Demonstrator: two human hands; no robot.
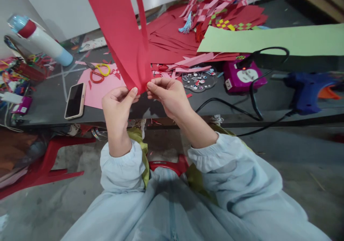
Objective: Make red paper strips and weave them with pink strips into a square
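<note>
A tall sheet of red paper [120, 29] stands up in front of me, with a narrow strip partly separated along its right side. My left hand [118, 103] pinches the sheet's lower end between thumb and fingers. Close beside it, my right hand [169, 95] pinches the lower right corner, by the base of the strip. Below the paper lies a pink sheet [94, 88] on the dark table, and scissors [99, 71] with orange and yellow handles rest on it.
A phone [75, 101] and a bottle [43, 40] are at left. Behind are red sheets [172, 36] and woven strips. A clear tray [199, 79] of small charms, a purple power socket [243, 74], looping cable, a blue glue gun [306, 90] and a green sheet [271, 40] lie right.
</note>
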